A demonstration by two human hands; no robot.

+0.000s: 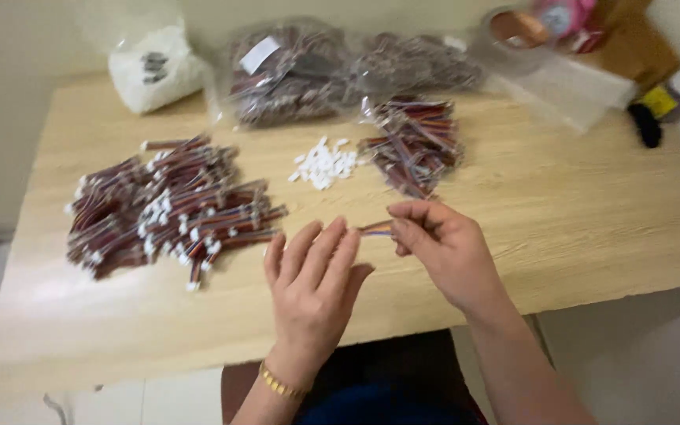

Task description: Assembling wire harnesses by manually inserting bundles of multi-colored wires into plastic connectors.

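— Nearest the camera, what do you see?

— 2 bare hands over the near edge of the pale wooden table (pixel 576 212). On the left hand (pixel 314 275) the fingers are straight and loosely spread, back to the camera, with a gold bracelet (pixel 280 384) on the wrist; its grip is released, and its fingertips reach toward a short bundle of multicoloured wires (pixel 377 228).

— And the other one?

— On the right hand (pixel 441 248) thumb and forefinger are pinched on the right end of that wire bundle, which sticks out to the left between the 2 hands, just above the table.

— What lies around them?

— To the left, a big loose heap of dark red wire leads with white plug ends (pixel 171 208). Farther off, about the middle, a small pile of white plastic connector housings (pixel 323 165), and just right of it a clear bag of striped wire leads (pixel 415 142), lying open-looking though I cannot tell for sure. Along the far edge, 2 larger clear bags of dark wire leads (pixel 340 71), and at far left a clear bag of white parts (pixel 155 71). Far right is a blurred roll of clear tape (pixel 513 31).
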